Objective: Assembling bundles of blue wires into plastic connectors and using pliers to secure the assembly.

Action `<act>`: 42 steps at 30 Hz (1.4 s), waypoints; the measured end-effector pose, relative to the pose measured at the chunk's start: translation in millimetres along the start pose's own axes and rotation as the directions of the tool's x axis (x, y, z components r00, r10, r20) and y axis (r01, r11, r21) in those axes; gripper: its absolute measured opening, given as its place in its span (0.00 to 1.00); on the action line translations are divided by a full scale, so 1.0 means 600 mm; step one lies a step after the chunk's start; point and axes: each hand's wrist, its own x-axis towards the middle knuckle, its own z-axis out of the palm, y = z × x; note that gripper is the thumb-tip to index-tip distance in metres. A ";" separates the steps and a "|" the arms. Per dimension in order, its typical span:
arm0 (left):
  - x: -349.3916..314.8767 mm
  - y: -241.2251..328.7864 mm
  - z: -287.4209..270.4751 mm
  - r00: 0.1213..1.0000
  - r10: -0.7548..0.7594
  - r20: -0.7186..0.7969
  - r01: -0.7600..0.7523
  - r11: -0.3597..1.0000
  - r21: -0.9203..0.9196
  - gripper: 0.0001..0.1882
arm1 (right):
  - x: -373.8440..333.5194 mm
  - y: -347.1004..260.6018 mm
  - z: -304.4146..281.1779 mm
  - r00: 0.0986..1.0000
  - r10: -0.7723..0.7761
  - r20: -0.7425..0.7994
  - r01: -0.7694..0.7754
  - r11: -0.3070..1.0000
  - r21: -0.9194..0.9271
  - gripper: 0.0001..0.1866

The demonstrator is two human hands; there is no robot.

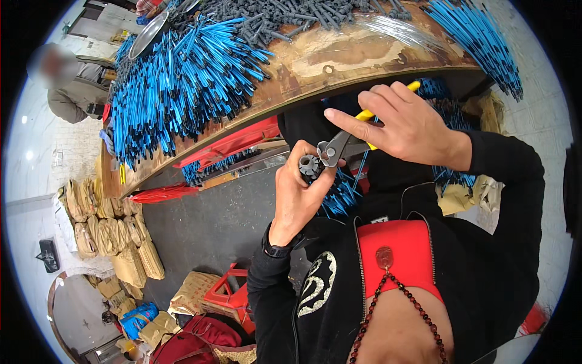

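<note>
My left hand is closed around a dark round part with slots around its rim, its slotted end facing up. My right hand grips end-cutting pincers with yellow handles, its thumb stretched along one handle. The grey jaws meet the rim of the slotted part beside my left fingers. Whether they are biting on a wire there is too small to tell. Below the hands, a bundle of thin blue rods shows by my lap, partly hidden.
A curved wooden workbench bears heaped blue rods, dark grey plastic parts, thin clear strands and a metal dish. Another person is at the far left. A red stool and brown sacks stand on the floor.
</note>
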 end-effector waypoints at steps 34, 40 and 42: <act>0.048 -0.066 -0.019 0.991 0.132 0.015 -0.129 0.984 -0.122 0.19 | -0.010 0.027 0.009 0.729 -0.205 0.653 -0.660 0.042 0.750 0.24; 0.038 -0.066 0.000 0.974 0.194 -0.114 -0.173 0.970 0.168 0.19 | -0.003 0.023 0.022 0.980 0.146 0.133 -0.197 0.651 0.733 0.22; 0.038 -0.061 0.008 0.984 0.140 -0.107 -0.131 0.987 0.089 0.19 | -0.005 0.036 0.014 0.934 0.145 0.326 -0.347 0.578 0.739 0.22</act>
